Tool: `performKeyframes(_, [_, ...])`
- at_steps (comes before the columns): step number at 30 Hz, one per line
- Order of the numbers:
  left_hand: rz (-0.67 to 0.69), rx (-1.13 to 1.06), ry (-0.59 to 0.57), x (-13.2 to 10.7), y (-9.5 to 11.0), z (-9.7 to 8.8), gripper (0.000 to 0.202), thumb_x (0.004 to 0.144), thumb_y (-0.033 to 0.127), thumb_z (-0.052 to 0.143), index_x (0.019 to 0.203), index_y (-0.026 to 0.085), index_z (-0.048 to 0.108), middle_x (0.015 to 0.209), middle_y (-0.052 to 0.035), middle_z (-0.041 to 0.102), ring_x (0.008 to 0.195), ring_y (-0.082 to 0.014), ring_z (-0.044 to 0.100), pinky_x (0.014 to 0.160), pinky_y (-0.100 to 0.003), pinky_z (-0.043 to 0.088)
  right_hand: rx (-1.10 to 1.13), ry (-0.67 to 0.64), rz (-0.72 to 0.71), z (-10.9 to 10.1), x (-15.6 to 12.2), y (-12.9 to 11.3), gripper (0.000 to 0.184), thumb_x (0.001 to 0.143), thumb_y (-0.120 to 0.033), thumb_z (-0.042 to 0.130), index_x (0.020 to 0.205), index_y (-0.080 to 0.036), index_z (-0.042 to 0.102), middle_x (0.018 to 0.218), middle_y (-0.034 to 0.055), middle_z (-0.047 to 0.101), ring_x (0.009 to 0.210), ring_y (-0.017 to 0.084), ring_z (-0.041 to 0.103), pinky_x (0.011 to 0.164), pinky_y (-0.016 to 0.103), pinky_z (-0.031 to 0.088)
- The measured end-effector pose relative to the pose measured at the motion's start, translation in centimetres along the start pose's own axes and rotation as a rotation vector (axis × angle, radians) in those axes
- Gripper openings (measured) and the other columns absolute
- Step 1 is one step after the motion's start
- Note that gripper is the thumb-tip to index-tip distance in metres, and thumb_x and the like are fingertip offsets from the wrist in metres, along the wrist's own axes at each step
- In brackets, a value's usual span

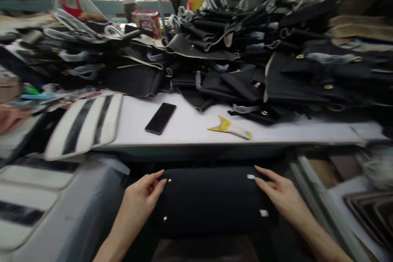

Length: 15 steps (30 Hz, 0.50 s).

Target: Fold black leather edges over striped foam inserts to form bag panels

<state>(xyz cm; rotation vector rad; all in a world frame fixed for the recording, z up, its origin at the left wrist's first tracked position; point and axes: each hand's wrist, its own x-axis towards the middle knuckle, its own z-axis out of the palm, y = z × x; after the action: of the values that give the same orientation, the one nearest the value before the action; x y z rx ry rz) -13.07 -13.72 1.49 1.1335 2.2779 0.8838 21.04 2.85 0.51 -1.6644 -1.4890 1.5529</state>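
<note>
A black bag [211,200] is held in front of me, below the table's near edge, with a broad flat side facing up. Two small gold studs show near its left end, and two small white patches near its right end. My left hand [143,194] pinches its far left corner between thumb and fingers. At the far right corner, my right hand [281,190] pinches the edge beside a white patch. The bag's lower part blends into the dark below.
On the white table [132,131] lie a phone [161,118] and a yellow-and-white tool [230,127]. Behind them, black bag pieces [215,49] form a long heap. Striped white panels [86,125] are at left, a red box [147,23] farther back. Several people are beyond.
</note>
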Motion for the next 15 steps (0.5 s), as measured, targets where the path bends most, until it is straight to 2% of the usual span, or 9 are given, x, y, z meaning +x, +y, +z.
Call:
performKeyframes(3, [0.007,0.026,-0.007,0.6,-0.7,0.1,0.051,0.073,0.061,0.062,0.103,0.02,0.073,0.069,0.0001,0.065,0.055,-0.0153,0.058,0.058,-0.026,0.045,-0.065,0.022,-0.032,0.0,0.1,0.3,0.064,0.073,-0.049,0.07,0.127,-0.016,0.063,0.048,-0.0043,0.054,0.043,0.013,0.046,0.041,0.023,0.033])
performKeyframes(5, [-0.032,0.016,-0.022,0.6,-0.9,0.0,0.06,0.069,0.067,0.061,0.105,0.021,0.071,0.073,0.0002,0.064,0.055,-0.0153,0.059,0.057,-0.026,0.046,-0.135,0.07,-0.074,-0.1,0.0,1.1,0.06,0.076,-0.05,0.066,0.126,-0.017,0.063,0.047,-0.0071,0.042,0.044,0.01,0.036,0.043,0.023,0.026])
performKeyframes(7, [-0.099,-0.012,-0.037,0.3,-1.0,-0.1,0.068,0.065,0.072,0.061,0.109,0.02,0.067,0.077,0.0002,0.064,0.057,-0.0163,0.06,0.056,-0.027,0.047,-0.194,0.137,-0.121,-0.1,-0.4,2.0,0.056,0.079,-0.05,0.063,0.124,-0.017,0.065,0.05,-0.0076,0.036,0.048,0.01,0.034,0.048,0.024,0.026])
performKeyframes(10, [-0.196,-0.049,-0.038,-0.5,-1.5,-0.2,0.072,0.058,0.076,0.065,0.103,0.02,0.063,0.079,-0.001,0.065,0.064,-0.0197,0.063,0.054,-0.027,0.047,-0.182,0.228,-0.142,0.2,-1.5,3.1,0.054,0.079,-0.051,0.063,0.12,-0.016,0.066,0.056,-0.0065,0.041,0.054,0.011,0.04,0.056,0.026,0.034])
performKeyframes(15, [-0.289,-0.134,-0.163,-2.1,-2.3,-0.2,0.064,0.058,0.077,0.065,0.084,0.018,0.062,0.062,-0.0001,0.061,0.054,-0.0178,0.055,0.048,-0.026,0.04,-0.017,0.356,-0.123,1.1,-3.8,4.2,0.054,0.076,-0.051,0.067,0.116,-0.015,0.066,0.061,-0.0052,0.044,0.058,0.012,0.043,0.059,0.026,0.038])
